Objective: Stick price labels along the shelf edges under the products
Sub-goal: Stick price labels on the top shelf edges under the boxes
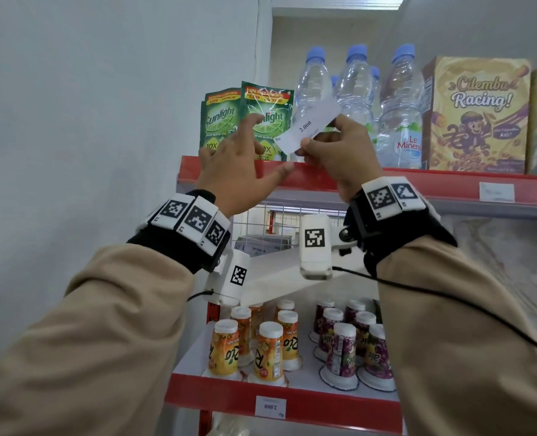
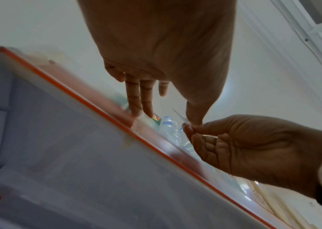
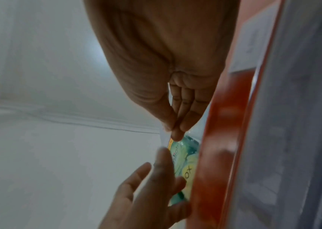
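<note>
Head view. Two labels are already on the edges: one on the top shelf edge (image 1: 386, 180) below the cereal box (image 1: 478, 114), to the right of the hands, and one reading 2.000 on the lower shelf edge (image 1: 292, 404) under the orange cups (image 1: 248, 347). No labels show under the Sunlight sachets (image 1: 245, 121) or the water bottles (image 1: 355, 99), nor under the purple cups (image 1: 352, 344). I judge the task part done, with several labels left.

The label (image 1: 308, 125) in hand is a white paper strip, tilted, printed 2.000, with smaller text I cannot read. It hangs in the air just above the top shelf edge, in front of the sachets and bottles, not yet stuck. The right hand (image 1: 339, 152) pinches its right end. The left hand (image 1: 229, 171) is spread wide, holding nothing, its thumb lying along the red edge.

Left wrist view. The left fingers (image 2: 136, 99) are straight and reach down to the red edge. The thumb meets the right hand at the pinch; only a sliver of the strip shows.

Right wrist view. The thumb and fingers (image 3: 177, 133) of the right hand close on the strip's corner, next to the red edge. The left hand sits below, fingers loose, blurred.
</note>
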